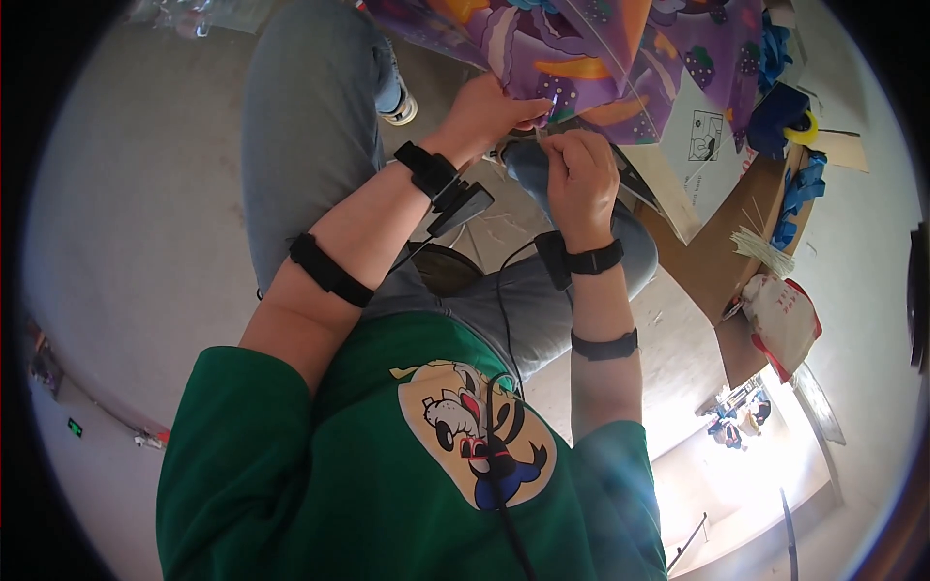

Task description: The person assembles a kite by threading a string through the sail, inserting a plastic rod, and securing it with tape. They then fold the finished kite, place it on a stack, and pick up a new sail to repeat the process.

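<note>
I watch from afar through the head camera; a seated person works with both hands near the top of the view.

Left hand (484, 108): thumb and bent fingers clamped on the lower edge of a purple patterned sheet (581, 82), which hangs in broad, glossy, angular folds above the knees. Print of orange crescents, pale bands and white-dotted patches; a thin pale line crosses it diagonally, thread or crease, I cannot tell.

Right hand (584, 179): just beside the left, below the sheet's edge, fingers curled inward and together. I cannot tell whether anything is pinched there.

Right of the sheet, a flat white panel (696, 165) with a black line drawing, a smooth pale edge along its side. Under it, brown cardboard (690, 247), matte and straight-cut. On and around that: rumpled blue strips (802, 189), a yellow ring (802, 128) against a dark blue object (775, 118), a fanned bundle of thin pale strands (763, 252), and a creased white-and-red bag (781, 315).

Nearer me, soft grey-blue denim trousers (310, 136), green knit shirt (262, 455) with a cartoon print (475, 431), black forearm straps (331, 273), slim black cable (502, 310). Floor (145, 194) grey, dull, faintly mottled
</note>
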Demonstrator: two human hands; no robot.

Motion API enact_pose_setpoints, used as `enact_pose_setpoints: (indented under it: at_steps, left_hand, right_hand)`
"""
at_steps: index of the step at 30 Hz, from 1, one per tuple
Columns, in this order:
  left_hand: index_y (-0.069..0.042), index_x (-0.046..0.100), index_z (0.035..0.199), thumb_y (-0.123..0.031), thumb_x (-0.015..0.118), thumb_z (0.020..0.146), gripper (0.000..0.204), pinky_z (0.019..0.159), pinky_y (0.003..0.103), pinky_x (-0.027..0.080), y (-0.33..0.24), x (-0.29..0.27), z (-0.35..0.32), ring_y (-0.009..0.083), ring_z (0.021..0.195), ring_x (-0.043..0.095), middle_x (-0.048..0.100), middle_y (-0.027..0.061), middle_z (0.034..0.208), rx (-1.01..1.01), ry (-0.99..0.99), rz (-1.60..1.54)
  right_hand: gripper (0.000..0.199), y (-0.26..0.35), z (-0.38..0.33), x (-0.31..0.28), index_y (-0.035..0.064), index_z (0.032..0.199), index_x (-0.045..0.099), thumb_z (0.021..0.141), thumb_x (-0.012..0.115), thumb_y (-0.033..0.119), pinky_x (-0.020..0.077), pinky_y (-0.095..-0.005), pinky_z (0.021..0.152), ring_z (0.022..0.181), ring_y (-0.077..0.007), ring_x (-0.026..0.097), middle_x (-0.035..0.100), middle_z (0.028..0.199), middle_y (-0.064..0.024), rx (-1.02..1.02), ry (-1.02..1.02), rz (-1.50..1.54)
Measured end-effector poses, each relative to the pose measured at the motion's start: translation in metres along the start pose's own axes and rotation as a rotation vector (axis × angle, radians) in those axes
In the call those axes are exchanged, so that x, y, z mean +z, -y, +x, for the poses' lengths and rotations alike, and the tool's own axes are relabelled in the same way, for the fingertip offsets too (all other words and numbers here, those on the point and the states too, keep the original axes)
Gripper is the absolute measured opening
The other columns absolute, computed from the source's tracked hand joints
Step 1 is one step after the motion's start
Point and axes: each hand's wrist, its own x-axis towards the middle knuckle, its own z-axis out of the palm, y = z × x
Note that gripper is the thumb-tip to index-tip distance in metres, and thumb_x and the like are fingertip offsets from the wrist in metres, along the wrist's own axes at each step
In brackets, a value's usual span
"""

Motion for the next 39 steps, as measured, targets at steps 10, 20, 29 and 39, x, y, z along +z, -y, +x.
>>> enact_pose_setpoints:
  at_steps: [10, 20, 29, 39]
  left_hand:
    - [-0.004, 0.058, 0.099, -0.016, 0.07, 0.077, 0.027, 0.064, 0.022, 0.047, 0.005, -0.004, 0.002, 0.0096, 0.07, 0.058, 0.062, 0.0034, 0.084, 0.019, 0.055, 0.035]
    - [-0.004, 0.056, 0.101, -0.013, 0.066, 0.079, 0.026, 0.069, 0.023, 0.048, 0.004, -0.013, -0.004, 0.0109, 0.075, 0.059, 0.062, 0.0037, 0.086, -0.093, 0.14, 0.047]
    - [-0.002, 0.058, 0.098, -0.011, 0.067, 0.077, 0.025, 0.072, 0.024, 0.048, 0.003, -0.014, -0.007, 0.0114, 0.077, 0.059, 0.062, 0.0045, 0.087, -0.102, 0.091, 0.078]
    - [-0.001, 0.055, 0.101, -0.008, 0.066, 0.077, 0.027, 0.074, 0.025, 0.05, -0.003, -0.016, -0.012, 0.0139, 0.081, 0.062, 0.062, 0.0075, 0.092, -0.1, 0.092, 0.049]
  right_hand:
    - [0.021, -0.002, -0.008, 0.002, 0.0089, 0.079, 0.06, 0.059, 0.062, 0.004, 0.0488, -0.0325, 0.062, 0.077, -0.0215, 0.056, 0.055, 0.082, -0.0036, -0.203, 0.005, -0.214]
    - [0.017, -0.001, -0.006, -0.003, 0.0073, 0.079, 0.06, 0.065, 0.064, 0.0, 0.0479, -0.0346, 0.063, 0.075, -0.0254, 0.056, 0.055, 0.081, -0.0063, -0.057, -0.008, -0.047]
    - [0.011, -0.006, 0.01, -0.006, 0.0051, 0.079, 0.058, 0.07, 0.064, 0.003, 0.0467, -0.0362, 0.063, 0.074, -0.0283, 0.056, 0.055, 0.08, -0.0089, 0.014, 0.091, 0.055]
    - [0.009, -0.012, 0.029, -0.003, 0.0039, 0.079, 0.058, 0.072, 0.063, 0.004, 0.0463, -0.0354, 0.058, 0.067, -0.0286, 0.057, 0.055, 0.075, -0.0095, 0.032, 0.189, 0.148]
